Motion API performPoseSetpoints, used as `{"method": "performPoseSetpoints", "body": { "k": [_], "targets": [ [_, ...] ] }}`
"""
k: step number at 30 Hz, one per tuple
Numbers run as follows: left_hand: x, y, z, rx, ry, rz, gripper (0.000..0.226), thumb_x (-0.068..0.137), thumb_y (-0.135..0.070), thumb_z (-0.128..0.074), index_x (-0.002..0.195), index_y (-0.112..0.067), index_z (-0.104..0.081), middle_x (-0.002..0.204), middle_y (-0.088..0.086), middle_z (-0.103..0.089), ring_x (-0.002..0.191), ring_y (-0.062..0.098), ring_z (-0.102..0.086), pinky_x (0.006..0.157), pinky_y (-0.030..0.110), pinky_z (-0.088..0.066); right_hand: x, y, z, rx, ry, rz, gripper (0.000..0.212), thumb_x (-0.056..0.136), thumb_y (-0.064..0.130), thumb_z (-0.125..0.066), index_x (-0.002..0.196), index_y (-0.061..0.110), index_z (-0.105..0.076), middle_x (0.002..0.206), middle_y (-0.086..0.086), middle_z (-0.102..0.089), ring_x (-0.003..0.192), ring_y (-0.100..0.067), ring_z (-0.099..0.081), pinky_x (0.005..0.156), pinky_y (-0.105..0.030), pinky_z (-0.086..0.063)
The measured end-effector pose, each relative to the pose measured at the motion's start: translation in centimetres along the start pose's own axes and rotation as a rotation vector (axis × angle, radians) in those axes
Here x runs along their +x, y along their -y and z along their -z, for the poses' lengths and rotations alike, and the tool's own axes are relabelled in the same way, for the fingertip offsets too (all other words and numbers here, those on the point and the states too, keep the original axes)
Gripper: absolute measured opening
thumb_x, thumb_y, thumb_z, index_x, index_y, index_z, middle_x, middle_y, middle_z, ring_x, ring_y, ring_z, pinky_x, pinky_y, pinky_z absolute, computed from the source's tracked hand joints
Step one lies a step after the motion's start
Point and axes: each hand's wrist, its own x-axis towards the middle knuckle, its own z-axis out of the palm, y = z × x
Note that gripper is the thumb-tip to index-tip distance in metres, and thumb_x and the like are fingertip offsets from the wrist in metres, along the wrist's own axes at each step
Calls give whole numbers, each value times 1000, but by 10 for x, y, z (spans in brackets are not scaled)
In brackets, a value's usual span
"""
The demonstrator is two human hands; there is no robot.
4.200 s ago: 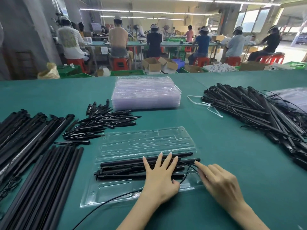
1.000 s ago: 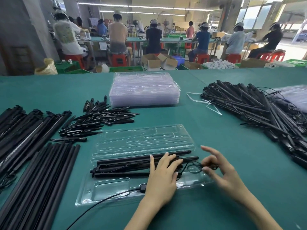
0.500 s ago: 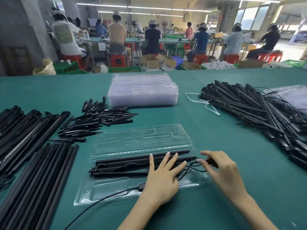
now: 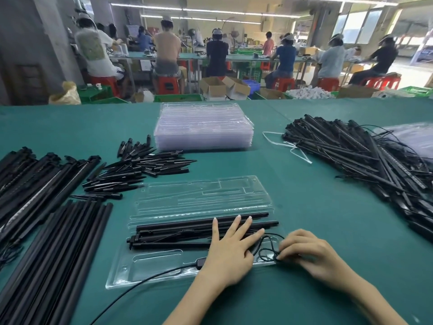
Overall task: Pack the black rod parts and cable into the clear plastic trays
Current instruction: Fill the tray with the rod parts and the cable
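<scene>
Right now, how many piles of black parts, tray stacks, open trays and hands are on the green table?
Piles of black parts: 4 (capped rods, plain tubes, spikes, wired rods)
Stack of trays: 1
Open tray: 1
Hands: 2 (left hand, right hand pinching the cable)
Total: 8

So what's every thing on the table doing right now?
clear tray: open, partly filled
black rods: lying in the tray
cable: looped at the tray's right end, tail trailing off the front
left hand: flat, pressing the rods
right hand: pinching the cable loops
tray stack: piled, untouched
</scene>
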Motion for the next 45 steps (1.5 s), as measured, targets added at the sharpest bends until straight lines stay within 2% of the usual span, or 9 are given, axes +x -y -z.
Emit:
{"method": "performPoseSetpoints", "body": {
  "k": [12,16,19,22,26,29,33,41,45],
  "targets": [
    [-3,-4,7,-214,2,20,46,100,-54,-16,141,-57,3,157,-22,-5,146,2,11,110,48,28,25,7,-4,194,70,-74,22,86,10,-68,99,26,-74,92,14,-72,89,-9,-66,79,-25,-52],
    [-2,-2,6,-244,-26,41,52,101,-49,-12,150,-41,3,156,-24,-12,144,-3,8,111,43,27,21,12,-12,436,-268,-222,33,90,12,-58,111,36,-63,89,8,-66,79,-15,-65,74,-25,-55],
    [-4,-2,5,-226,-34,32,52,101,-50,-11,150,-42,2,156,-25,-9,144,-3,10,112,43,27,24,18,-9,228,-383,-243,36,92,5,-55,105,38,-61,83,8,-60,64,-12,-60,63,-23,-53],
    [-5,-1,2,-95,-28,7,48,102,-48,-14,149,-46,-3,157,-24,2,145,3,14,110,48,27,29,26,-4,-275,-254,-141,46,86,-6,-56,108,35,-60,76,6,-51,55,-10,-46,53,-25,-46],
    [-3,-2,-1,-1,-37,8,48,103,-44,-19,149,-47,-8,158,-21,5,146,7,15,108,50,27,33,32,6,-428,-119,-216,38,83,2,-53,108,29,-63,70,3,-42,47,-22,-43,45,-27,-44],
    [-4,-3,-2,10,-47,12,47,103,-42,-17,149,-48,-8,158,-21,5,146,7,14,109,51,26,34,28,10,-338,21,-361,29,90,3,-51,100,24,-69,69,8,-43,56,-13,-46,60,-27,-45],
    [-4,-2,-2,-18,-47,25,48,104,-39,-13,151,-43,-3,157,-23,6,145,5,16,109,48,27,33,29,23,121,27,-501,53,85,-12,-40,103,29,-68,59,5,-59,55,-6,-51,62,-25,-51],
    [-1,-1,1,-118,-69,39,56,105,-29,-22,149,-44,7,158,-22,-6,147,6,8,111,46,24,31,21,36,138,263,-379,42,91,11,-62,129,30,-57,108,16,-71,102,4,-63,90,-15,-47],
    [0,-1,-1,-40,-52,6,49,104,-31,-23,145,-55,-12,160,-17,-1,148,13,10,109,52,24,28,17,32,44,264,-316,36,88,10,-66,120,28,-66,102,28,-68,96,7,-65,86,-12,-47]
  ]
}}
